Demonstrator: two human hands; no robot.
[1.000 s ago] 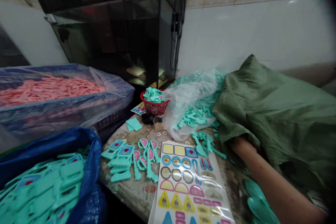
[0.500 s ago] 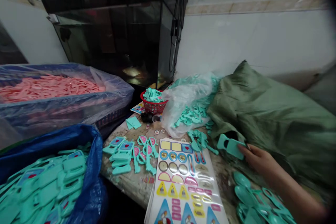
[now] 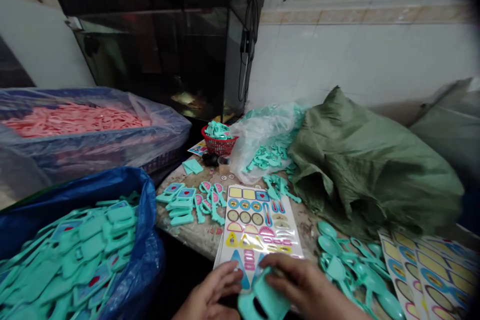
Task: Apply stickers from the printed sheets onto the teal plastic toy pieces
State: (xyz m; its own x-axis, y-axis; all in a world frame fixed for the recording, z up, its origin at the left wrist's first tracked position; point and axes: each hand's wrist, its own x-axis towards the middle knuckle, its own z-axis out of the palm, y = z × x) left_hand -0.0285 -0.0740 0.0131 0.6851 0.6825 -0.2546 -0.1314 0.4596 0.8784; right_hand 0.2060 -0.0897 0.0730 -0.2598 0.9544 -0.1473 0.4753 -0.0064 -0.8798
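Observation:
At the bottom centre my right hand (image 3: 300, 280) grips a flat teal plastic toy piece with a cut-out handle (image 3: 268, 297). Just left of that piece is my left hand (image 3: 213, 292), fingers apart and slightly bent, holding nothing that I can see. Both hands are over the near end of a sticker sheet stack (image 3: 245, 217), printed with squares, clocks, thermometers and triangles. Left of the sheets lie teal pieces with heart stickers (image 3: 182, 202) and teal pieces with pink fan-shaped stickers (image 3: 210, 200).
A blue bag (image 3: 148, 210) of teal pieces stands at left, below a plastic-lined crate (image 3: 161, 125) of pink pieces. Behind are a red basket (image 3: 220, 147), a clear bag (image 3: 247, 155) and a green sack (image 3: 367, 160). Teal spoons (image 3: 330, 245) and more sticker sheets (image 3: 427, 270) lie right.
My right hand has brought the teal piece from beside the green sack to the bottom centre. My left hand has come into view. The view has shifted, showing sticker sheets at the right.

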